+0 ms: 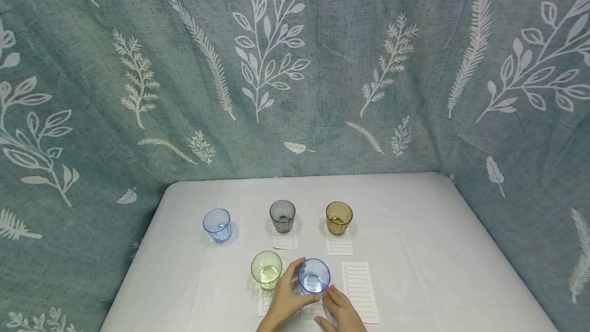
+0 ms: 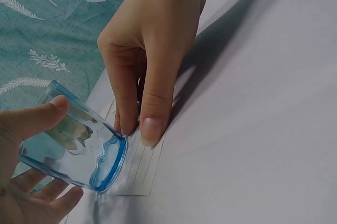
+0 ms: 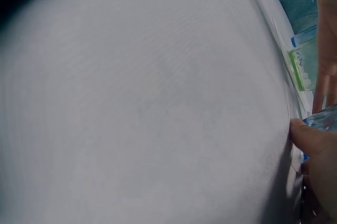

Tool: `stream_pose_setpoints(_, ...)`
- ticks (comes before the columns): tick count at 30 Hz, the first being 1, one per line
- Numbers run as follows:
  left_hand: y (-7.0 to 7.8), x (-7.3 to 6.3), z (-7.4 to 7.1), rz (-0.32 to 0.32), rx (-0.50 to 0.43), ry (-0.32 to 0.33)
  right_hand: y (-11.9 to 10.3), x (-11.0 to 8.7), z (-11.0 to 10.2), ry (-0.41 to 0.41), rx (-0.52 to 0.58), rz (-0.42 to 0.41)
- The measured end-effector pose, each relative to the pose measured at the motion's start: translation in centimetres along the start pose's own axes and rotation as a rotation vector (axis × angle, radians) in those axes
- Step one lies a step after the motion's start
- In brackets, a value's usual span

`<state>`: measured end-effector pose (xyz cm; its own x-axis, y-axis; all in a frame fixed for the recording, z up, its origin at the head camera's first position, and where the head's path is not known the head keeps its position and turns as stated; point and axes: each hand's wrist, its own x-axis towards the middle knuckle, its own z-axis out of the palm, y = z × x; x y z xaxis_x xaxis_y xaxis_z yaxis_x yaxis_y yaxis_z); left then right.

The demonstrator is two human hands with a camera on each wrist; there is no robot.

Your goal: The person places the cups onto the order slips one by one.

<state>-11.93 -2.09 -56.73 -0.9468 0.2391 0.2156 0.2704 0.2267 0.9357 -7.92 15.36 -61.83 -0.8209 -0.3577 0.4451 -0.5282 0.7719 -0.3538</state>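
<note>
My left hand (image 1: 288, 298) grips a clear blue glass (image 1: 314, 276), thumb on one side and fingers on the other. In the left wrist view the glass (image 2: 79, 139) leans with its thick base over a lined paper slip (image 2: 139, 176). The right hand (image 1: 341, 311) is beside the base, its thumb and fingertips touching down on that slip. Seen from the right wrist, the thumb (image 3: 308, 138) lies along the slip's edge. Close to the left hand's fingers stands a green glass (image 1: 266, 270) on another lined slip (image 1: 265, 304).
Farther back, a grey glass (image 1: 282, 215) and an amber glass (image 1: 338, 218) stand at lined slips. A light blue glass (image 1: 217, 225) is at the left. A longer lined slip (image 1: 359, 291) lies right of the hands on the white tablecloth (image 1: 442, 270). Patterned curtains (image 1: 322, 142) surround the table.
</note>
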Motion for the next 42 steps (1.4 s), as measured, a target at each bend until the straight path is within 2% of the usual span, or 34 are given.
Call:
stream_pose_setpoints(4, 0.2, 0.0, 0.0, -0.004, -0.005, -0.001, 0.1, 0.0, 0.0, 0.014, -0.013, -0.019)
stream_pose_setpoints(12, -1.0, -0.1, 0.1, -0.003, 0.004, -0.002, 0.2, 0.1, -0.3, 0.007, 0.013, -0.026)
stream_pose_setpoints(18, -1.0, -0.2, 0.1, 0.011, 0.01, 0.003, 0.1, 0.1, -0.3, -0.005, 0.026, -0.008)
stream_pose_setpoints(25, -1.1, -0.3, 0.1, -0.004, 0.03, 0.002, 0.2, -0.1, -0.1, -0.001, 0.023, -0.013)
stream_pose_setpoints(28, -1.1, -0.3, 0.1, 0.035, 0.029, 0.011, 0.3, -0.1, 0.0, 0.001, 0.019, -0.018)
stream_pose_setpoints(30, -1.2, -0.3, 0.1, 0.092, 0.041, 0.022, 0.4, -0.1, 0.1, 0.002, 0.017, -0.021)
stream_pose_setpoints(33, -1.2, -0.3, 0.1, 0.121, 0.036, 0.028, 0.4, -0.1, 0.1, 0.003, 0.02, -0.023)
stream_pose_setpoints(36, -1.1, -0.3, 0.1, 0.071, 0.022, 0.018, 0.4, -0.2, 0.1, -0.004, 0.028, -0.017)
stream_pose_setpoints(37, -1.0, -0.2, 0.1, 0.033, 0.009, 0.011, 0.4, -0.2, 0.0, -0.009, 0.029, -0.015)
stream_pose_setpoints(42, -0.9, -0.1, 0.4, -0.035, 0.01, 0.009, 0.3, -0.1, 0.0, -0.024, 0.031, 0.001)
